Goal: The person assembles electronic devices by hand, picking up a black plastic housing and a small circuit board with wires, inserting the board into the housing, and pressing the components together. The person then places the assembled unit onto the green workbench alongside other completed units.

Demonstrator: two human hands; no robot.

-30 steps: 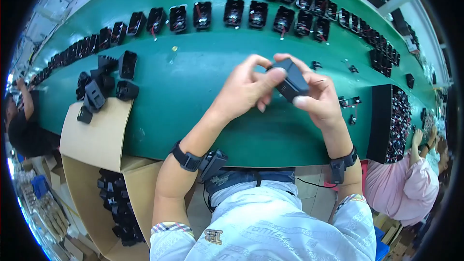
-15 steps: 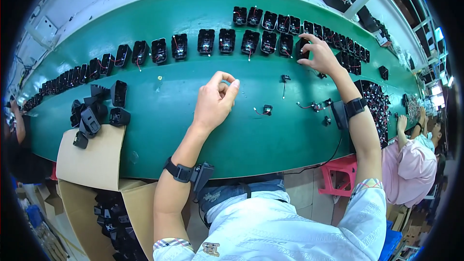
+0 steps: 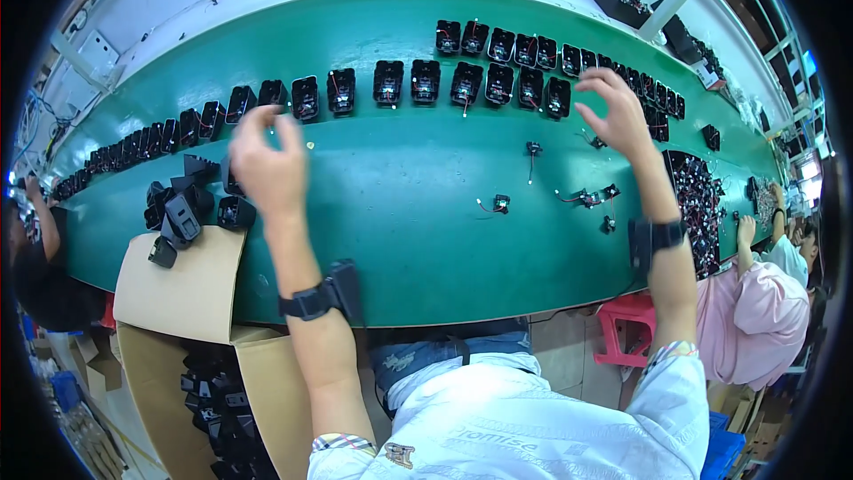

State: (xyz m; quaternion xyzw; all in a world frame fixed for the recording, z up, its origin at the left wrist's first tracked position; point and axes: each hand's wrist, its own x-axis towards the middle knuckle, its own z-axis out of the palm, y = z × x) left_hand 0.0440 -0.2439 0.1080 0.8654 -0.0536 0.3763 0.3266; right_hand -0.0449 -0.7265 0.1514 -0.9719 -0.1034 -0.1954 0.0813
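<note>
My right hand (image 3: 615,116) is raised over the green table (image 3: 400,258), thumb and fingers apart, holding nothing. Just left of its fingers stands a black plastic housing (image 3: 558,98), the last in a row of similar open housings with thin wires inside. My left hand (image 3: 268,160) is slightly blurred, its thumb and fingers spread. It hovers beside a pile of empty black housings (image 3: 182,218), partly covering one housing (image 3: 233,180) at the pile's right side. Nothing shows between its fingers.
Small wired parts (image 3: 500,204) lie about the table's middle and right, with a black tray of such parts (image 3: 693,204) further right. A cardboard box (image 3: 267,391) of black housings stands at the lower left. A pink stool (image 3: 622,329) and other people are nearby.
My left hand has swung left from the table's middle to the pile of housings, its fingers spreading. My right hand has come off the housing at the row's right end, which now stands free.
</note>
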